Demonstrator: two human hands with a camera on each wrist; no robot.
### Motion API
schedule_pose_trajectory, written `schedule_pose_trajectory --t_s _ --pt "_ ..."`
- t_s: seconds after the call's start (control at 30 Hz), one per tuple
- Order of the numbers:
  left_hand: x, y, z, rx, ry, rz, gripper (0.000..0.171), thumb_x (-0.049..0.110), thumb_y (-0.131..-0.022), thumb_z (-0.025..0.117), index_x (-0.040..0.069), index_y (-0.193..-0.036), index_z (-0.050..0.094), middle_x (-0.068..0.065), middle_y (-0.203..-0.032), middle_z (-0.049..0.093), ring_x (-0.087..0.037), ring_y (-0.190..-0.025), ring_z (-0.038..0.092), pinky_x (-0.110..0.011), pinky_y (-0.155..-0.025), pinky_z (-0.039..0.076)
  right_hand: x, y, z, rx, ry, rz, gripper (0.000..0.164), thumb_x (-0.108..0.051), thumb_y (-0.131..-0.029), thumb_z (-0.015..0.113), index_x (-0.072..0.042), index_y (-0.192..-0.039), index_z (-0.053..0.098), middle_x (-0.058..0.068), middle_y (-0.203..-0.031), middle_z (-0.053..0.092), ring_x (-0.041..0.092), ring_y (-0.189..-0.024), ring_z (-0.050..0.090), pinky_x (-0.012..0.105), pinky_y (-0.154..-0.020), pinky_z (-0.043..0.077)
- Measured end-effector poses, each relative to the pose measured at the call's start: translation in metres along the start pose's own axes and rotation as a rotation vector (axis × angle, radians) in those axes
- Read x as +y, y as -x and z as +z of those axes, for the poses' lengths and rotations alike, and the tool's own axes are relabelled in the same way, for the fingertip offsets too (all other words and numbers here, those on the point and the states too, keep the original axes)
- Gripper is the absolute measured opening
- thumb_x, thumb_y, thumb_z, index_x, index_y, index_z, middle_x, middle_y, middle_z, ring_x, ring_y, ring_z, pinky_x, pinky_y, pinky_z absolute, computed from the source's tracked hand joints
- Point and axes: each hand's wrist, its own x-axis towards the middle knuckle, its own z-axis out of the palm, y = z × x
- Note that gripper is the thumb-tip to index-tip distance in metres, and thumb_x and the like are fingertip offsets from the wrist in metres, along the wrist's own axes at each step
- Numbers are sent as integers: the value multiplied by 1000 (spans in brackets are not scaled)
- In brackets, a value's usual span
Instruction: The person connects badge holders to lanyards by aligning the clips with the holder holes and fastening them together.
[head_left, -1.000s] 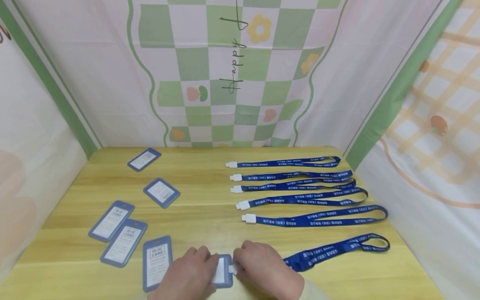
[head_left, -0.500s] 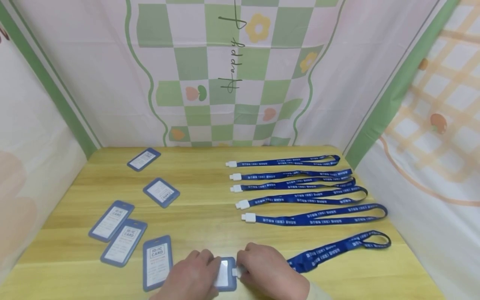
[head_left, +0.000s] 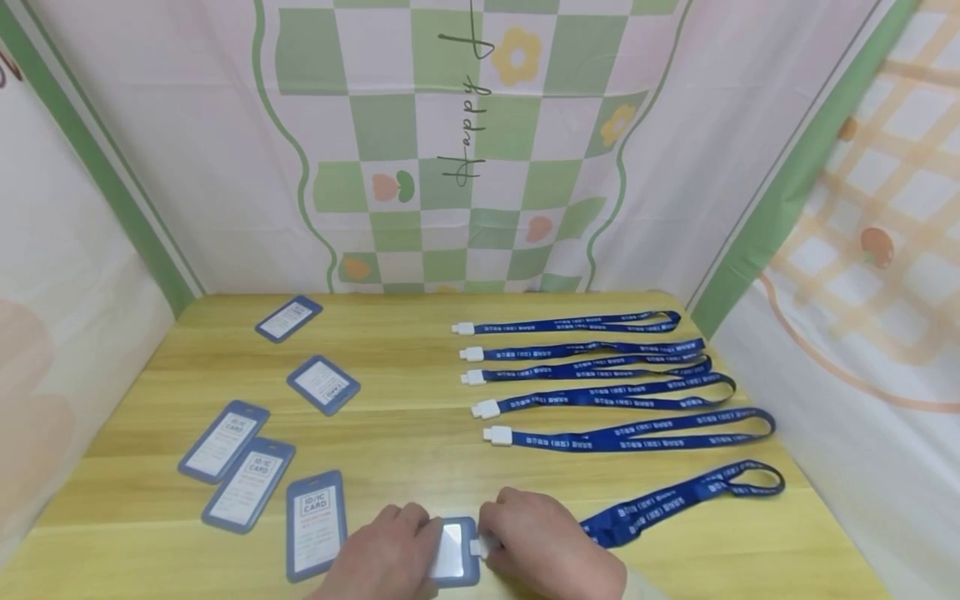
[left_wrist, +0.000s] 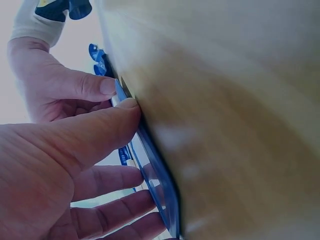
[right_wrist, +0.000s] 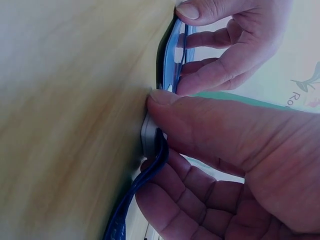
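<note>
Near the table's front edge, my left hand (head_left: pixel 386 550) grips a blue-framed badge holder (head_left: pixel 455 552) with thumb and fingers on its edges. The holder lies on its side, its slot end toward the right. My right hand (head_left: pixel 543 542) pinches the white plastic clip (right_wrist: pixel 150 131) of a blue printed lanyard (head_left: pixel 641 510). The clip's narrow tip meets the slot end of the holder; whether it is locked there cannot be told. From under the right hand the strap runs right to a loop. In the left wrist view, the holder (left_wrist: pixel 159 175) is seen edge-on, slightly tilted against the tabletop.
Several blue badge holders (head_left: pixel 246 487) lie on the left of the wooden table (head_left: pixel 405 467), two of them overlapping. On the right, several blue lanyards (head_left: pixel 637 433) lie in rows, white clips facing left. Patterned cloth (head_left: pixel 465 192) hangs behind and at both sides.
Both hands, with the badge holder and the lanyard clip, have shifted slightly right and toward the front edge. The lanyard's loop has moved a little right. The other holders and lanyards stay put.
</note>
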Motion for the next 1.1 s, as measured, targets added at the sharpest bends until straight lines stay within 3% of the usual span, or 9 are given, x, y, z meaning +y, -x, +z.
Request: schedule_pose_trajectory --t_s 0.27,0.83,1.1 --pt "1 -2 1 -45 19 -22 52 43 -83 84 20 -126 67 4 -107 64 -8 -91 58 -30 -76 57 3 2 -3 -15 -12 21 10 -27 -92 79 -28 -102 79 -16 -74 55 6 -66 50 21 -61 45" --pt "2 -2 5 -50 15 1 53 46 -83 82 17 -125 67 0 -114 66 -12 -97 61 -32 -79 59 4 3 -5 -49 -1 56 14 -29 -91 81 -30 -104 78 -14 -76 55 7 -67 51 22 -61 45" --pt "2 -2 5 -73 42 -11 69 65 -80 78 17 -128 67 0 -115 66 -12 -98 61 -35 -83 60 4 2 -8 -97 -40 91 15 -33 -91 81 -30 -104 76 -13 -77 57 9 -69 53 25 -63 47"
